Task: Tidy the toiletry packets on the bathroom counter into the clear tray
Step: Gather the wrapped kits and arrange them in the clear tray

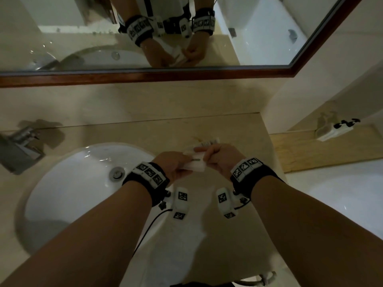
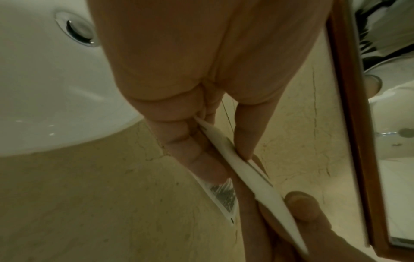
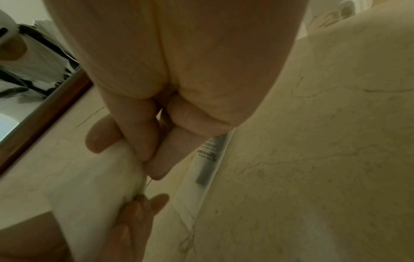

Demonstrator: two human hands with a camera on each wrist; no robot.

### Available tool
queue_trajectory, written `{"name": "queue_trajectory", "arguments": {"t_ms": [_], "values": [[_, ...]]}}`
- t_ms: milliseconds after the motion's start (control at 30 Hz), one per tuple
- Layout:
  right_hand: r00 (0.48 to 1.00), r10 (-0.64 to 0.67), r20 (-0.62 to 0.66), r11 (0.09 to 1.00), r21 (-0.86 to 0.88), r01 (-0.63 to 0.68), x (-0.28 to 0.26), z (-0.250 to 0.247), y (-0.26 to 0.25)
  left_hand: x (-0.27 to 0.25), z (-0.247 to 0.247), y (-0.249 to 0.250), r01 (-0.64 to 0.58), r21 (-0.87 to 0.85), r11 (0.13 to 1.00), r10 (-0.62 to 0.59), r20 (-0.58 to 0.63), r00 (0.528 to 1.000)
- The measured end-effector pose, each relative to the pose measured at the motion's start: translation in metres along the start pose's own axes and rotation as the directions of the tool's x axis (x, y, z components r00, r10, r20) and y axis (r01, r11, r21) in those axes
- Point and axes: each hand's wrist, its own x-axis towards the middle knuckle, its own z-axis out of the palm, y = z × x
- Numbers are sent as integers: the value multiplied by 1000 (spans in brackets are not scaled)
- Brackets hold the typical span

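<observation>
Both the left hand and right hand pinch a white packet above the counter, gathering; next, likely lowering it into the tray, hardly discernible here.

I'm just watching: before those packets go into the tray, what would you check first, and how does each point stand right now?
1. Left hand has a grip on the white packets: ok.
2. Right hand also pinches them: ok.
3. Packets lifted off the counter: ok.
4. Clear tray located: cannot tell; only a faint clear shape shows beyond the hands.
5. Packets away from the sink: ok, they are beside it.
</observation>
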Motion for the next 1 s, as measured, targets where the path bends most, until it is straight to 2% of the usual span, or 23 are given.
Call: {"name": "queue_trajectory", "arguments": {"t_ms": [133,300,433,533,633,800,900,1000], "values": [[1000,6,-22,999,35,-5,1,1,-3,3,-2,2,-55,54,997,54,18,998],[993,49,-110,997,58,-43,2,-4,-11,5,-5,3,-113,3,994,113,21,993],[990,125,-71,992,33,-123,4,-3,-13,8,-5,5,-155,-8,988,155,3,988],[992,116,-43,993,-23,-117,10,-1,-11,8,-3,5,-181,24,983,182,-11,983],[995,71,-66,990,-114,-78,17,0,-11,9,-5,5,-173,101,980,173,13,985],[999,43,-26,975,-216,-48,21,1,-14,13,-11,8,-101,222,970,101,8,995],[998,53,-39,980,-191,-59,26,1,-14,17,-14,11,-90,247,965,97,-17,995],[990,54,-129,988,-134,-71,31,-6,-17,24,-17,13,-80,200,976,100,-93,991]]}}
